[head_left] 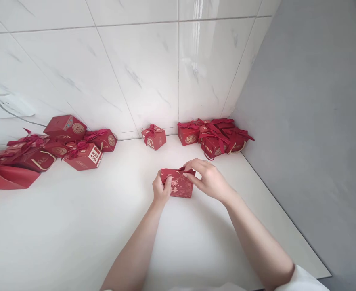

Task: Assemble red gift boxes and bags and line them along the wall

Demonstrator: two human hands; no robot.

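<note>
A small red gift box (179,186) with gold print rests on the white counter (75,226) between my hands. My left hand (161,190) grips its left side, fingers curled round the edge. My right hand (206,178) is on its top right, fingers pinched at the top flap near a bit of red ribbon.
One finished red box with a ribbon bow (153,136) stands by the tiled wall. A cluster of ribboned boxes (216,137) fills the far right corner. More boxes (75,147) and flat red card (8,178) lie at the left. A grey wall (311,121) bounds the right.
</note>
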